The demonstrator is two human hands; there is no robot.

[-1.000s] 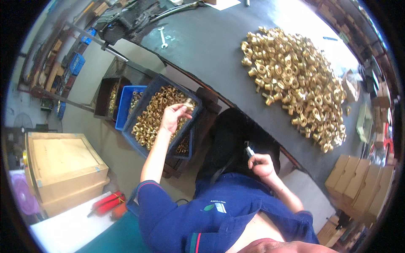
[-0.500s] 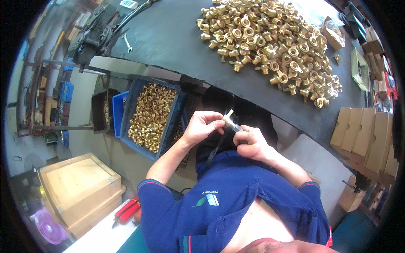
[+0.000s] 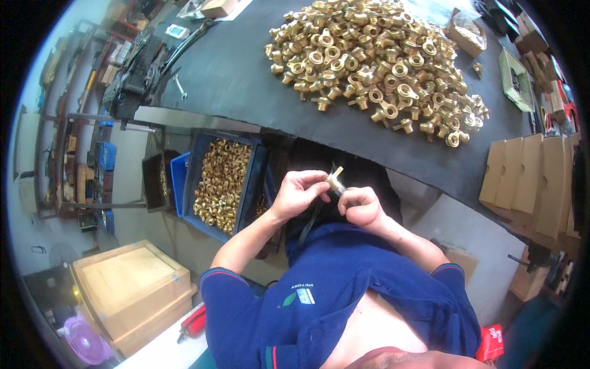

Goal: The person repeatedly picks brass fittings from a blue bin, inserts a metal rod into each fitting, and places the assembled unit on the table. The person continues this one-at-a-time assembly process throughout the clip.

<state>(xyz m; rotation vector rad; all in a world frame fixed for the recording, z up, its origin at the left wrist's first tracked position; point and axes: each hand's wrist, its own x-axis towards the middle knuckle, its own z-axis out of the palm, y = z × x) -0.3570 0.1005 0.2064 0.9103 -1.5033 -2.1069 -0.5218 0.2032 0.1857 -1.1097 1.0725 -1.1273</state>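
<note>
Both hands meet in front of my waist, below the bench edge. My left hand (image 3: 301,194) is closed, its thumb and fingers pinching the side of a brass fitting (image 3: 335,179) with a flat tab that points up and away. My right hand (image 3: 361,206) is wrapped round a grey metal piece (image 3: 343,190), whose end meets the fitting. My fingers cover most of that piece, so its kind cannot be made out. On the dark bench (image 3: 227,67) lies a large heap of similar brass fittings (image 3: 375,61), beyond my hands.
Left of my hands, a blue crate (image 3: 244,195) holds many brass pieces. A vise (image 3: 129,80) and a small wrench (image 3: 180,87) are at the bench's left end. Cardboard boxes (image 3: 513,172) stand on the right, near a pale green tray (image 3: 515,80). A wooden box (image 3: 132,280) sits lower left.
The whole view has shifted a little, with the heap now farther up and left. Both hands keep their grip, and the fitting's tab points more upright than before.
</note>
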